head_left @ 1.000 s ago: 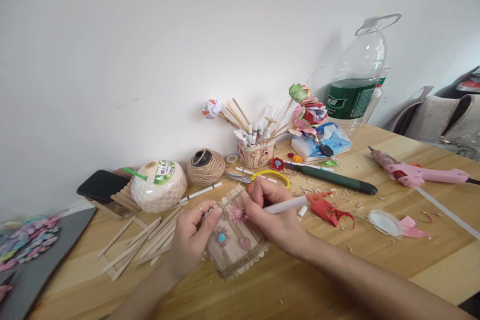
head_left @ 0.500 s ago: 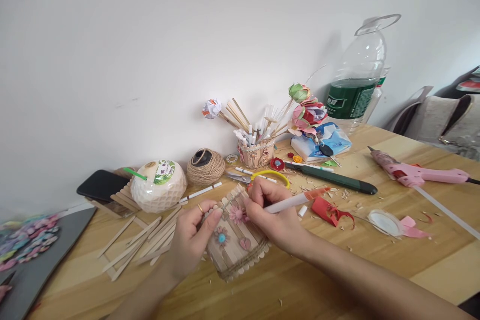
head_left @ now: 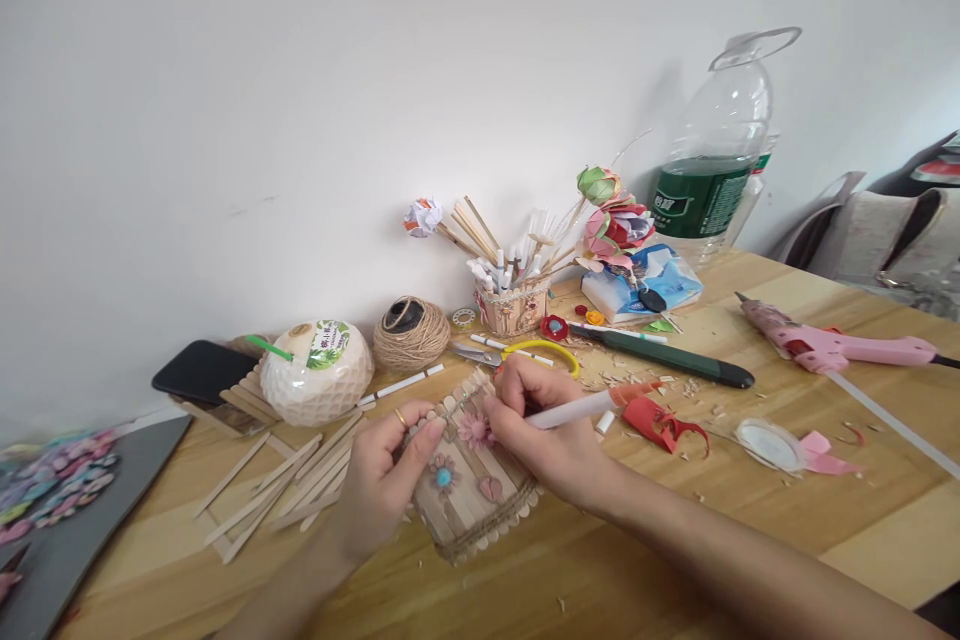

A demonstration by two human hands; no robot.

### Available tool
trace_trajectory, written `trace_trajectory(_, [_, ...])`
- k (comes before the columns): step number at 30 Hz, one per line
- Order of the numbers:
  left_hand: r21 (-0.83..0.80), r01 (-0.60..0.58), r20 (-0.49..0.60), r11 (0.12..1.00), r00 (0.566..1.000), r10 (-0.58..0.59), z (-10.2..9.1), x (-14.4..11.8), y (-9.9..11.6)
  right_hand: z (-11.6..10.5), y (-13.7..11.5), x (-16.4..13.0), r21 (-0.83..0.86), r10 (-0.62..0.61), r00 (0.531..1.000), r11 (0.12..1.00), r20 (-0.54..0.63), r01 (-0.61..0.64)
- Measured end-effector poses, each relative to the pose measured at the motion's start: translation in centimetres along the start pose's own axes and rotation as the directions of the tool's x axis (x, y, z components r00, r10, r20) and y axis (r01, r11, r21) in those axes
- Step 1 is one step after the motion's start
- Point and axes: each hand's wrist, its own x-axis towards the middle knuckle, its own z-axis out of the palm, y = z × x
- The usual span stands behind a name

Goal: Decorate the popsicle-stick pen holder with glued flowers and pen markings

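A small box-like piece made of wooden craft sticks [head_left: 461, 500], trimmed with twine, is tilted above the table. On its face are a pink flower, a flower with a blue centre and a pink heart. My left hand [head_left: 382, 470], with a ring on one finger, grips its left upper edge, thumb on the front. A white marker with an orange end [head_left: 574, 410] is pinched in my right hand [head_left: 551, 430], beside the pink flower. The marker's tip is hidden behind my fingers.
Loose craft sticks [head_left: 300, 485] lie left, near a wrapped coconut [head_left: 319, 375] and a twine ball [head_left: 412, 335]. Behind are yellow-handled scissors [head_left: 555, 360], a green cutter [head_left: 667, 360] and a pot of markers [head_left: 517, 310]. A pink glue gun [head_left: 832, 340] lies right.
My right hand and the marker have shifted very slightly. Both hands keep the same grips.
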Motion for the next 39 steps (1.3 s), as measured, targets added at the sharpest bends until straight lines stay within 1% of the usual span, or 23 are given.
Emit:
trace_trajectory(3, [-0.002,0.003,0.006,1.000,1.000,-0.003,-0.05,-0.03,-0.05,-0.12,0.08,0.04,0.014,0.002,1.000,1.000,-0.014,-0.002])
trace_trajectory(7, [-0.016,0.002,0.008,1.000,1.000,-0.002,-0.14,-0.15,-0.24,-0.20,0.43,0.09,0.034,0.023,0.996,0.999,-0.086,-0.020])
trace_trajectory(9, [-0.029,0.004,0.010,1.000,1.000,-0.004,-0.16,-0.22,-0.28,-0.20,0.53,0.10,0.038,0.029,0.994,0.999,-0.102,-0.026])
trace_trajectory(18, [-0.024,-0.003,0.013,1.000,1.000,0.003,-0.21,-0.29,-0.27,-0.14,0.30,0.11,0.038,0.006,0.995,0.999,-0.097,-0.002])
trace_trajectory(26, [-0.044,0.005,0.017,0.999,1.000,-0.004,-0.11,-0.26,-0.30,0.00,0.28,0.25,0.029,-0.022,0.997,0.999,-0.073,0.025])
trace_trajectory(29, [-0.055,0.006,0.025,0.998,1.000,-0.005,-0.11,-0.26,-0.38,-0.01,0.26,0.17,0.032,-0.030,0.998,0.999,-0.048,0.031])
trace_trajectory(34, [-0.026,0.002,0.024,1.000,1.000,-0.002,-0.18,-0.30,-0.57,-0.03,0.08,0.19,0.028,-0.033,0.999,0.999,-0.039,0.034])
trace_trajectory(39, [-0.010,0.004,0.037,1.000,0.999,-0.003,-0.21,-0.30,-0.54,-0.10,-0.17,0.24,0.009,-0.059,0.996,0.998,-0.068,0.060])
